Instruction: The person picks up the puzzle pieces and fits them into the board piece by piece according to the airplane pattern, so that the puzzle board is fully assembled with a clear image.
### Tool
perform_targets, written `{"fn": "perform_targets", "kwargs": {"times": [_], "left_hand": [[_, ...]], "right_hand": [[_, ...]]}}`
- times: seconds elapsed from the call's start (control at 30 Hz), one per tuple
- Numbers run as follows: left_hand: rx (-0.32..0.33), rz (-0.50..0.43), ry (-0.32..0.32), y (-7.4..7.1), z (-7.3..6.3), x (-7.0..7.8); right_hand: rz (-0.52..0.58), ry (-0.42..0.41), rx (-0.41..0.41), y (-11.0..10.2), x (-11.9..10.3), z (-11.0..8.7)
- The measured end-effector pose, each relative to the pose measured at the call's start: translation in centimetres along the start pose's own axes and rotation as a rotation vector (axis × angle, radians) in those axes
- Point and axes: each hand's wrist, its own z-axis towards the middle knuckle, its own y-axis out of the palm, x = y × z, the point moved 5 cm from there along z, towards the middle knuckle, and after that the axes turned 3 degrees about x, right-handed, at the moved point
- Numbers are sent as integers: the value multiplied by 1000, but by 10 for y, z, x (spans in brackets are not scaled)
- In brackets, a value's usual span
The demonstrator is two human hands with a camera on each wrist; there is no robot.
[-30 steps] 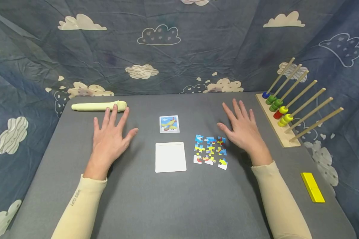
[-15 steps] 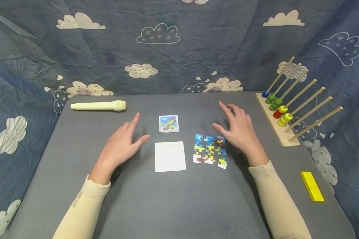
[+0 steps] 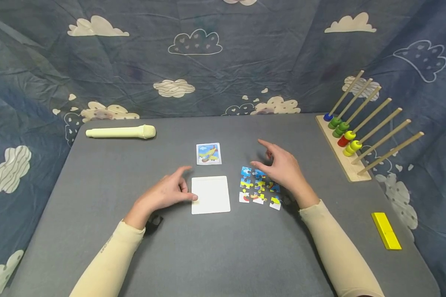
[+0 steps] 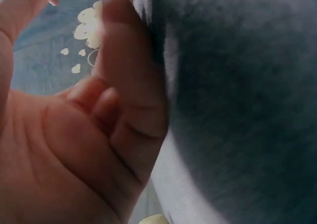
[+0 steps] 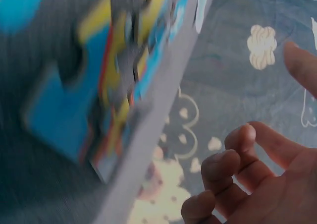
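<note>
My left hand [image 3: 167, 192] is at the left edge of a white square board [image 3: 212, 196], its thumb tip overlapping that edge in the head view. Index finger and thumb are spread, with nothing between them. Loose jigsaw puzzle pieces [image 3: 245, 183], blue, yellow, red and white, lie in rows right of the board. Over their upper right part hovers my right hand [image 3: 282, 169], thumb and index finger apart, the other fingers loosely bent; it hides some pieces. In the right wrist view a blue piece [image 5: 67, 117] shows close up, blurred, beside the right hand [image 5: 262, 179].
Behind the board lies a small picture card of a yellow plane [image 3: 209, 154]. A pale microphone-shaped object [image 3: 120, 132] is at the back left. To the right stand a wooden peg rack with coloured beads [image 3: 343, 148] and a yellow block [image 3: 386, 231]. A cloud-printed cloth [image 3: 134, 62] hangs behind.
Both hands have moved inward and nearer: the left from beside the microphone-shaped object to the board's edge, the right leftward over the puzzle pieces. Their spread fingers have partly bent.
</note>
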Motion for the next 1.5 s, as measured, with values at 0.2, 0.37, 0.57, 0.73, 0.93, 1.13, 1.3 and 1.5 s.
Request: {"fn": "perform_targets", "kwargs": {"times": [0.2, 0.37, 0.57, 0.73, 0.93, 1.13, 1.3, 1.5], "left_hand": [[-91, 11, -74, 10, -3, -3], [-100, 49, -106, 15, -2, -2], [-85, 92, -103, 16, -3, 0], [-81, 105, -104, 18, -2, 1], [-82, 116, -111, 19, -3, 1], [-81, 100, -120, 19, -3, 1], [-81, 97, -120, 20, -3, 0], [-81, 101, -120, 20, -2, 0]], "right_hand": [[87, 25, -102, 16, -2, 0], [74, 39, -160, 22, 0, 0], [21, 39, -209, 27, 4, -2], [-9, 37, -224, 31, 7, -3], [-66, 22, -205, 33, 8, -3], [-114, 7, -179, 33, 4, -5], [-134, 2, -160, 34, 2, -6], [-167, -45, -125, 34, -5, -6]]}}
